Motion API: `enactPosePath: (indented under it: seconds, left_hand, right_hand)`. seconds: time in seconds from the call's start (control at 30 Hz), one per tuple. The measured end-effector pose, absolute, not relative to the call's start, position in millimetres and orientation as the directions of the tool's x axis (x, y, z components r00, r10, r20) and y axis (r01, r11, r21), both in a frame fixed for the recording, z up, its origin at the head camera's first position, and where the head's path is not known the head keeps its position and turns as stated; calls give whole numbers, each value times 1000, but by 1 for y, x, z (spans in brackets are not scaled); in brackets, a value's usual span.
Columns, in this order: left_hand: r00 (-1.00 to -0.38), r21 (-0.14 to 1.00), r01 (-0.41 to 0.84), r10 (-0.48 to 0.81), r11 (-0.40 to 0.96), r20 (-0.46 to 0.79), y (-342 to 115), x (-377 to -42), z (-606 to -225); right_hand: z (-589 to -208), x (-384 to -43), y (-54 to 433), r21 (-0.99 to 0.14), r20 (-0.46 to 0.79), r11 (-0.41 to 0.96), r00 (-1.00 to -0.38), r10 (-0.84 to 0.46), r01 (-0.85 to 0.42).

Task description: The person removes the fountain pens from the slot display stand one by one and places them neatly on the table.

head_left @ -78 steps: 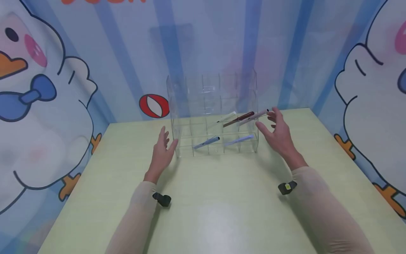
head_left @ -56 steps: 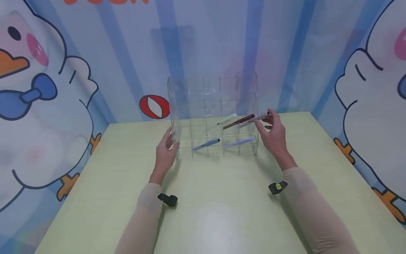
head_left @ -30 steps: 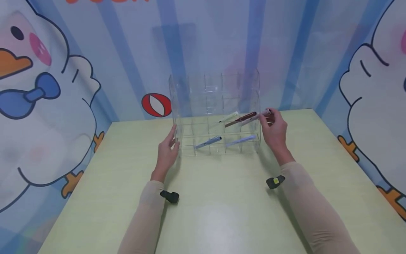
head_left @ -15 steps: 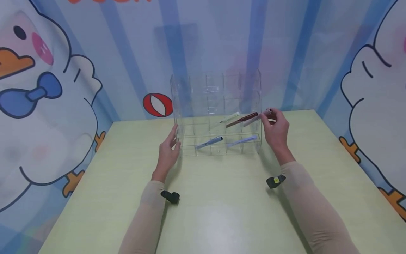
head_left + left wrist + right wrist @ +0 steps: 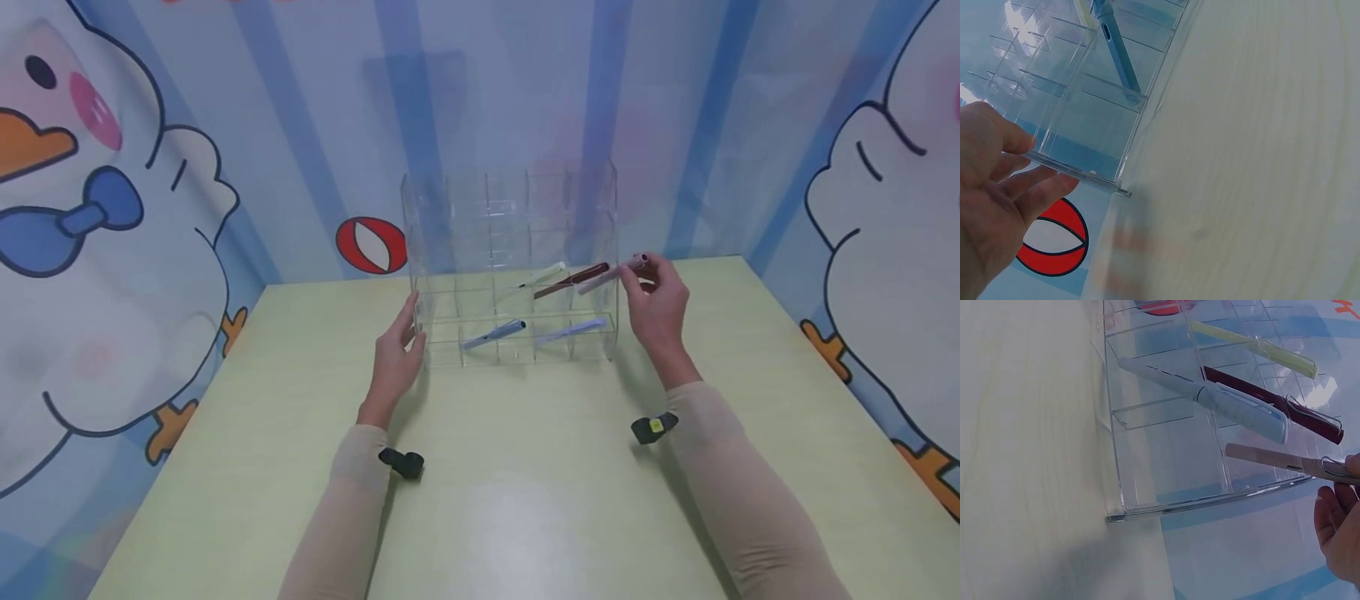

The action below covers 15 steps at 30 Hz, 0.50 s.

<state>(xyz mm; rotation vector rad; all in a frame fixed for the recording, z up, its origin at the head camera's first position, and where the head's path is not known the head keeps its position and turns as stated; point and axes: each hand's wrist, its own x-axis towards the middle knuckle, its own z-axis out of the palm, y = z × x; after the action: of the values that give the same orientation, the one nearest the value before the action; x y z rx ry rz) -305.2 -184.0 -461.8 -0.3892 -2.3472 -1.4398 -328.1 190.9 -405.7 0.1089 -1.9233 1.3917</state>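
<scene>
A clear acrylic pen stand (image 5: 510,218) with tiered compartments stands at the back of the table. My left hand (image 5: 396,357) grips its left side panel, thumb on one face and fingers on the other in the left wrist view. My right hand (image 5: 660,308) pinches a pale pink fountain pen (image 5: 1266,457) near its clipped cap, at the stand's right end. The pen tilts, its lower end over the end compartment. Beside it in the same row lean a dark red pen (image 5: 1247,389) and a pale green pen (image 5: 1254,344). Right fingertips are partly cut off in the right wrist view.
In the front row lie a blue pen (image 5: 495,335) and a lavender pen (image 5: 573,330). The pale wooden table (image 5: 517,467) stretches in front of the stand. A printed cartoon backdrop (image 5: 300,150) rises close behind and at both sides.
My left hand has moved in and taken hold of the stand's side. My right hand has closed on the pink pen's cap end, and the pen has shifted slightly up and right.
</scene>
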Motion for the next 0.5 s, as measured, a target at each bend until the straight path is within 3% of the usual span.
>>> enactPosePath:
  seconds: [0.5]
  left_hand:
    - [-901, 807, 410, 49, 425, 432, -185, -305, -461]
  right_hand:
    - [-406, -323, 193, -784, 619, 341, -689, 378, -518]
